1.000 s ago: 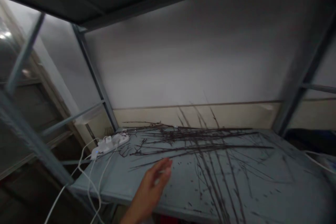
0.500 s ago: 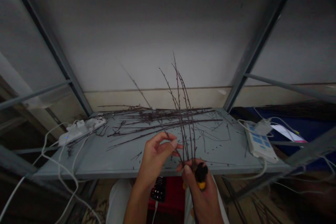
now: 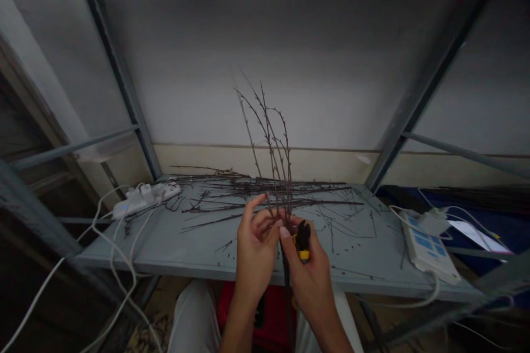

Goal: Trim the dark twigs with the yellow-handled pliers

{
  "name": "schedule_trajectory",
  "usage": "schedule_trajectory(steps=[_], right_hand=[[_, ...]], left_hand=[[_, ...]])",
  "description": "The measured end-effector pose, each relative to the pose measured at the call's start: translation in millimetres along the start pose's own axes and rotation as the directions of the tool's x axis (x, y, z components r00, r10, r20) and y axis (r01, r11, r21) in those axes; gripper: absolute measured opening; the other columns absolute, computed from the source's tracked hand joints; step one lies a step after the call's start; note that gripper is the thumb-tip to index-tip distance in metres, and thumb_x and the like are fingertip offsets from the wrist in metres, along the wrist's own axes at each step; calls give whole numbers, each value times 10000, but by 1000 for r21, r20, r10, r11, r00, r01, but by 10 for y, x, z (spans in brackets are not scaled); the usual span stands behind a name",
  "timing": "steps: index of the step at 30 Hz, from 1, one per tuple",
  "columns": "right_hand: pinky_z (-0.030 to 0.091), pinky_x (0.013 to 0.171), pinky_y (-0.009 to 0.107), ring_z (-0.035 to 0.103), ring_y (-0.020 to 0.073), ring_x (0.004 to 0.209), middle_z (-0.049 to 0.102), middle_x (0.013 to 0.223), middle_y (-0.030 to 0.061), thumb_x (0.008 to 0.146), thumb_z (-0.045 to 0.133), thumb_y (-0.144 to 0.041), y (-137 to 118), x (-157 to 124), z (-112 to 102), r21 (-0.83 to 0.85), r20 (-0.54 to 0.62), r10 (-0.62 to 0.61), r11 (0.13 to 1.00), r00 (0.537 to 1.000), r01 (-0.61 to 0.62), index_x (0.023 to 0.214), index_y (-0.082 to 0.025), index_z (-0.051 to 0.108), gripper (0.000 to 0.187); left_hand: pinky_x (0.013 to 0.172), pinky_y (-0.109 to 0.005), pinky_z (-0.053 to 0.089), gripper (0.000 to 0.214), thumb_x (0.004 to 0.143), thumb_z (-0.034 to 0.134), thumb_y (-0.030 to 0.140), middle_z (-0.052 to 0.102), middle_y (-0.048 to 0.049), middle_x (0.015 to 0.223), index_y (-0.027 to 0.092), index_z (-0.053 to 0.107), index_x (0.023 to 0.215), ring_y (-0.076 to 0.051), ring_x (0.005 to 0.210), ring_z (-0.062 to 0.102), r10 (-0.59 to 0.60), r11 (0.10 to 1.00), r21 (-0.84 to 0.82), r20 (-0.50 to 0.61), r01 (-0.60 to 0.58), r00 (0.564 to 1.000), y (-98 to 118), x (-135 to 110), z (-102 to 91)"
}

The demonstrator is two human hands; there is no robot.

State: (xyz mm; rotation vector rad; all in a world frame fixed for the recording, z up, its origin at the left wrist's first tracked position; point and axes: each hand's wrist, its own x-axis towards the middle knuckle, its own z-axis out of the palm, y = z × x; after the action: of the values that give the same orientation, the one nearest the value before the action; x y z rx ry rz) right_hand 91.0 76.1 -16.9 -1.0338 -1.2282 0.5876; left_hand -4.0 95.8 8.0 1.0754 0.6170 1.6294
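Several thin, dark budded twigs (image 3: pixel 271 146) rise upright from between my hands, their tips bending left against the pale wall. My left hand (image 3: pixel 257 248) pinches the twigs near its thumb, its index finger partly raised. Touching it, my right hand (image 3: pixel 309 270) grips the same bunch lower down and also holds pliers or cutters (image 3: pixel 303 240) with black jaws and a yellow part. The tool's handles are mostly hidden by the palm. Below the hands the twig stems run down past the shelf's front edge.
Many loose twigs (image 3: pixel 232 187) lie across the grey metal shelf (image 3: pixel 199 248). A white power strip (image 3: pixel 144 198) with cables is at the left, another power strip (image 3: pixel 430 245) at the right. Metal posts (image 3: pixel 120 77) frame both sides. A red object (image 3: pixel 232 292) shows below.
My left hand has moved right to meet my right hand, bringing its twig from a leftward slant into the upright bunch. The view has shifted slightly.
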Motion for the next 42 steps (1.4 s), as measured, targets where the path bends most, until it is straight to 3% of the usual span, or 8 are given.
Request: schedule_trajectory(steps=[3,8,11,15,21,24,34,42], right_hand=[[536,863,345,662,221,945,693,1033,64,881,686,-428,-73,186,11,-69,-32,-33,997,999,31,1155,-235,583,351],[529,814,327,672,223,864,718,928,61,871,692,-452,-216,401,-63,-92,170,-19,995,985,35,954,-215,672,251],[523,735,303,650,206,775,697,829,42,848,717,-473,-164,359,-113,-38,219,56,998,974,-49,891,-204,660,279],[502,682,292,618,188,723,670,778,25,865,705,-479,38,208,-169,28,270,145,987,952,-158,903,-196,643,292],[499,677,300,628,202,745,680,792,43,868,701,-479,118,118,-202,29,263,158,985,952,-172,846,-194,633,294],[505,673,307,630,205,740,676,805,44,857,712,-479,110,126,-221,23,242,148,987,959,-158,855,-193,635,296],[505,680,291,607,177,723,654,818,27,814,755,-459,116,111,-234,50,185,160,984,970,-172,904,-183,637,314],[498,658,287,589,180,704,634,767,24,818,734,-471,53,112,-192,44,211,166,983,963,-179,852,-179,622,314]], left_hand=[[834,-338,593,457,842,718,201,746,-92,1054,207,536,1261,-229,946,744,49,995,93,-40,-46,998,122,113,5],[840,-339,600,327,887,690,264,751,-125,1115,188,612,1195,-260,1067,713,120,972,218,-113,-93,986,142,106,-48],[883,-345,588,306,899,687,281,742,-128,1171,190,639,1187,-255,1082,710,102,968,237,-97,-76,990,64,6,-161],[815,-327,595,313,885,710,297,748,-120,1125,189,655,1173,-251,1027,719,24,971,240,-53,-11,998,-52,-100,-319],[877,-320,552,304,896,706,287,757,-87,1043,196,635,1176,-220,995,717,18,983,185,-65,-6,998,-175,-141,-377],[948,-340,525,312,896,709,281,758,-94,1059,186,637,1185,-231,1066,700,-2,987,162,-45,9,999,-180,-153,-362],[966,-363,534,407,824,787,267,769,-122,1100,166,687,1205,-251,1071,713,-66,988,139,-16,67,998,-166,-178,-345],[859,-323,577,352,785,807,276,779,-116,1011,139,722,1098,-226,947,729,32,969,247,-215,23,976,-225,-176,-319]])
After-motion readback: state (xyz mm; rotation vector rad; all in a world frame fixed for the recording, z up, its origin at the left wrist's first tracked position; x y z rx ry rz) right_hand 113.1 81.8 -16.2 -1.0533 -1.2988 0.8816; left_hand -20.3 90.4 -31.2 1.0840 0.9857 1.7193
